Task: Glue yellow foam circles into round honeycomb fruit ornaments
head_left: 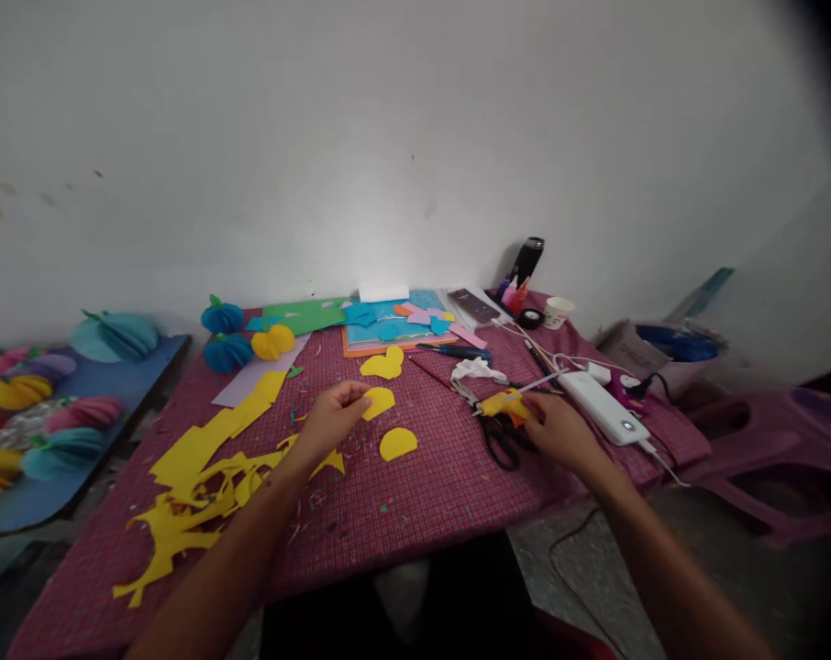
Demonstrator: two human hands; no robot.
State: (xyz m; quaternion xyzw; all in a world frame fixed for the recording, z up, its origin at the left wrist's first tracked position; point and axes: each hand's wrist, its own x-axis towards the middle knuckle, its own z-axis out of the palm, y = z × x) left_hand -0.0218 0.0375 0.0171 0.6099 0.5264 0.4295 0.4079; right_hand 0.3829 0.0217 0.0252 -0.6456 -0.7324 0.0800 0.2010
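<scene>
Close to the middle of the red checked surface (443, 495), a yellow paper piece (381, 403) with a rounded edge sits at the fingertips of the left hand (336, 414), whose thumb and forefinger come together on its left edge. To its right, the fingers of the right hand (559, 426) curl around the handle of a yellow glue gun (499, 404), its nozzle facing left; whether the gun is lifted or resting I cannot tell. Just below the paper piece lies a similar yellow cutout (397, 445), and above it are some overlapping yellow shapes (382, 365). Black-handled scissors (501, 451) lie beneath the gun, with a crumpled white tissue (477, 368) just beyond. A white power strip (604, 407) is near the right hand, and a paper cup (559, 312) stands farther back beside a black tape roll (530, 318). On the left, yellow paper scraps (182, 527) spread toward the near edge, while a yellow paper pumpkin (273, 343) sits behind them, next to blue ones (227, 352).
</scene>
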